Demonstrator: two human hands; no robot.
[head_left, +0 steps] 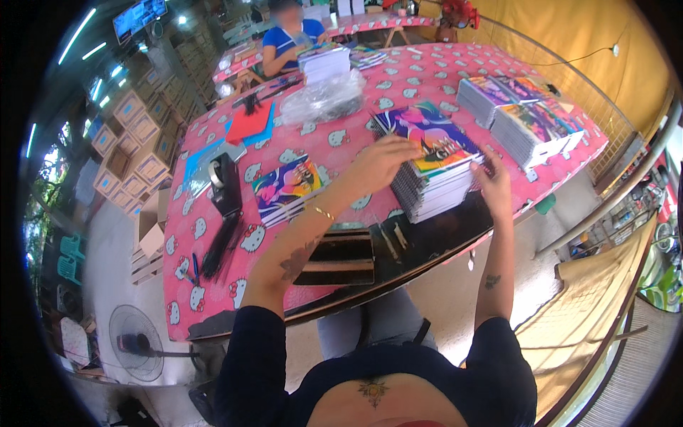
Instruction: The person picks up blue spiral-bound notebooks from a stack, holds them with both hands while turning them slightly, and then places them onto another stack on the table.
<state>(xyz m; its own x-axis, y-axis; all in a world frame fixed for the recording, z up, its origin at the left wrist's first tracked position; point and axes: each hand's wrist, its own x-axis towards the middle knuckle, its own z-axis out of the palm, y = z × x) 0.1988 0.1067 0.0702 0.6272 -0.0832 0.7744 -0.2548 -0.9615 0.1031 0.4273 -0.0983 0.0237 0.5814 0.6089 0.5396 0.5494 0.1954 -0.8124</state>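
A tall stack of spiral-bound notebooks [435, 196] with bright purple, yellow and orange covers stands at the table's near edge, in front of me. My left hand [391, 154] is closed over the stack's left, coil-bound side, its fingers lying on the top cover and its thumb hidden. At the right side, my right hand [492, 179] grips the edge of the upper notebooks, thumb and fingers bent against the pages. Behind that stack, more notebooks [416, 117] with the same covers lie close against it. A lower pile of notebooks [288, 186] rests left of my left forearm.
Farther right stand more notebook stacks [537, 128]. Left on the pink patterned table [242, 171] are a black tape dispenser [224, 186], black binding strands [223, 249], pens [192, 270] and red and blue sheets [250, 124]. Beyond clear plastic wrap [324, 99], a co-worker [290, 43] sits. A fan [136, 343] stands lower left.
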